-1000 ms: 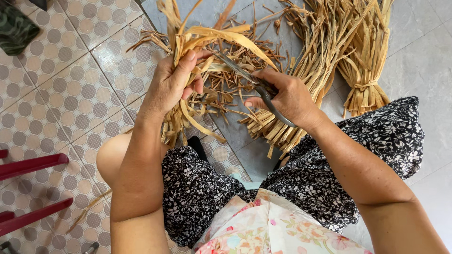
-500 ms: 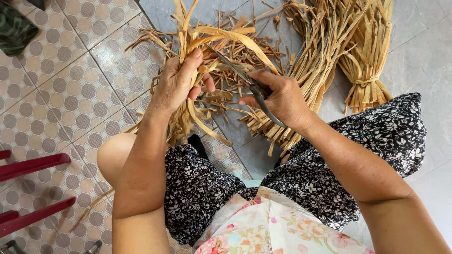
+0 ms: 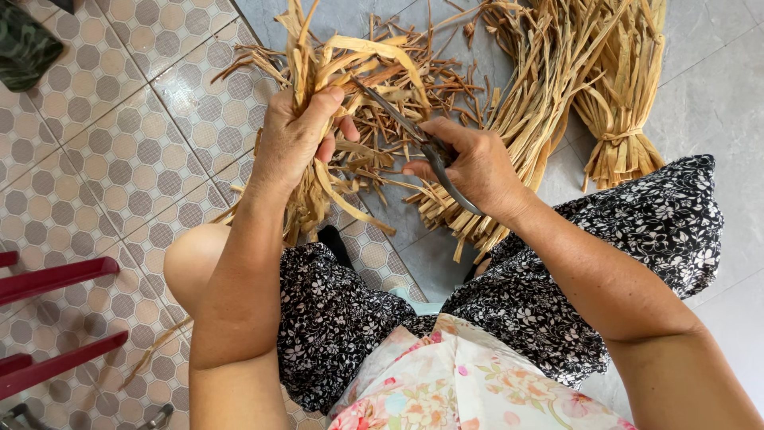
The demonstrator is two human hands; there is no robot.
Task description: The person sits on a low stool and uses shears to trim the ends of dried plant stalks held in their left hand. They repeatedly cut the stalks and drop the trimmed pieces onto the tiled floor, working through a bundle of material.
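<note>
at the far left a dark green cloth [image 3: 28, 44] lay on the patterned tiles [image 3: 119, 151], and red bars [image 3: 56, 279] of some furniture showed at the near left edge. the left hand [image 3: 294, 143] was closed tight round a bunch of dry strips [image 3: 318, 72], its fingers wrapped over the middle of the bunch, with the tops fanning up and the tails hanging down past the wrist. these strips looked light, papery and brittle, likely to split or slip loose one by one, so a firm fist round the gathered middle seemed the right hold. just right of that, the right hand [image 3: 469, 163] was curled shut on a dark blade [image 3: 414, 135], the metal angled up and left with its tip among the strips. beneath both hands loose trimmings [image 3: 398, 175] littered the floor. further right a big sheaf [image 3: 533, 111] lay slanted, and at the far right a tied bundle [image 3: 625, 119] rested on grey tiles [image 3: 716, 95]. near the camera, a black floral skirt [image 3: 557, 287] covered the knees.
</note>
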